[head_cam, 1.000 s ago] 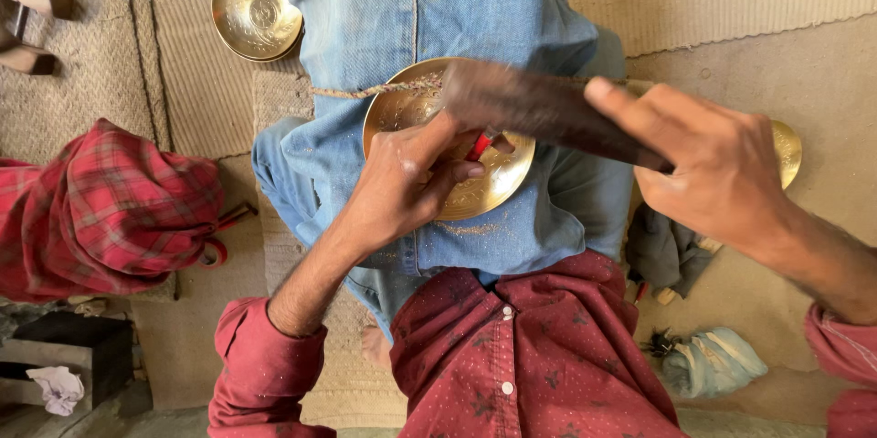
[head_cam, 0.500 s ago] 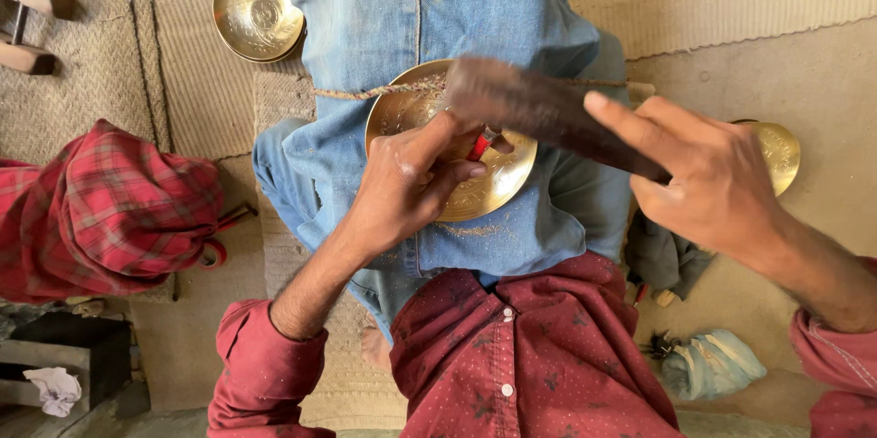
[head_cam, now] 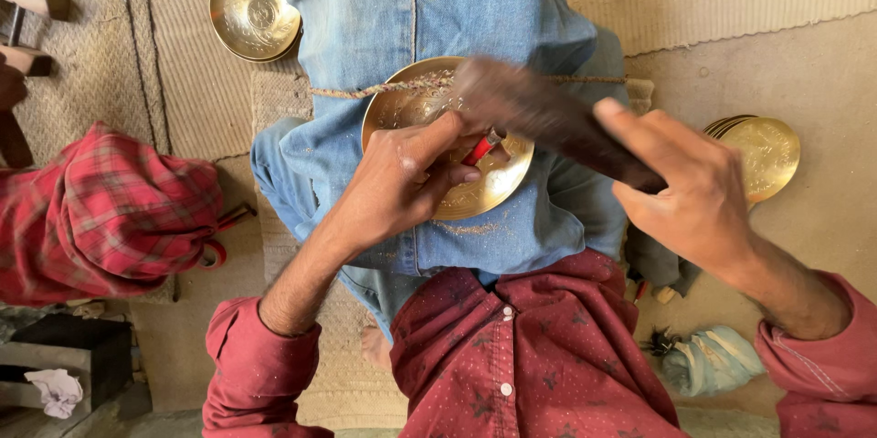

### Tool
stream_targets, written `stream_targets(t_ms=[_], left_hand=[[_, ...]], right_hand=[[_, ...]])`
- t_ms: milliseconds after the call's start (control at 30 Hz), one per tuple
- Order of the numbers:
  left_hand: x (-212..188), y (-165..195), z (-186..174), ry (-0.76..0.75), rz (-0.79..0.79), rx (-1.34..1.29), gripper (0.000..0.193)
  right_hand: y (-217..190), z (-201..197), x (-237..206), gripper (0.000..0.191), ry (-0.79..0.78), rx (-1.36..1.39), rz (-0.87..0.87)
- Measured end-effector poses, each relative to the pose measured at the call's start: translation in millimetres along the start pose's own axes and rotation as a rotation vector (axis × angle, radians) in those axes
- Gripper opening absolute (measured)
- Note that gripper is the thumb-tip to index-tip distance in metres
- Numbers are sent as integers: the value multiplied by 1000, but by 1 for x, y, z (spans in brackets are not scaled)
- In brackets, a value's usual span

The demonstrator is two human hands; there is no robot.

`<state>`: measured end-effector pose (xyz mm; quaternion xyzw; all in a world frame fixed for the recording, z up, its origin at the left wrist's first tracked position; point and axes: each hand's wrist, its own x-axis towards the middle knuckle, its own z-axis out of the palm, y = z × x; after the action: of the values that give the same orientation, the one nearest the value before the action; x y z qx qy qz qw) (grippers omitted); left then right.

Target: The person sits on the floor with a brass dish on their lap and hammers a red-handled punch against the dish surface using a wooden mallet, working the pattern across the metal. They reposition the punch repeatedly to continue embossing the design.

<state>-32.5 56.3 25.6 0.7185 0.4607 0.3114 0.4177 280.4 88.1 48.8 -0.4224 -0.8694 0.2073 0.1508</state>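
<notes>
A round brass plate (head_cam: 416, 109) lies on my denim-covered lap, tied down with a thin rope (head_cam: 365, 91). My left hand (head_cam: 402, 178) rests on the plate and pinches a small red-handled punch (head_cam: 481, 147) upright against the metal. My right hand (head_cam: 694, 187) grips a dark wooden mallet (head_cam: 539, 114), blurred in motion, its head over the plate just above the punch. Fine brass dust lies on the denim below the plate.
Another brass bowl (head_cam: 251, 10) sits on the woven mat at top left. A stack of brass plates (head_cam: 767, 150) lies on the floor at right. A red plaid cloth bundle (head_cam: 100, 214) is at left, a pale blue rag (head_cam: 717, 360) at lower right.
The mallet in my right hand has swung slightly, its head shifting over the plate toward the punch. My left hand keeps the punch in the same spot.
</notes>
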Motion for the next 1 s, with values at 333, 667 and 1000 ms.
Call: stream_targets(t_ms=[333,667,1000], left_hand=[[1,5,-2,21,50,-25,43],[2,5,-2,13,62,-18,42],[1,1,-1,16,62,2,39]], right_hand=[[3,4,-2,89,-13,43,74],[2,0,-2,90,57,455,228],[7,0,-1,83,8,11,68]])
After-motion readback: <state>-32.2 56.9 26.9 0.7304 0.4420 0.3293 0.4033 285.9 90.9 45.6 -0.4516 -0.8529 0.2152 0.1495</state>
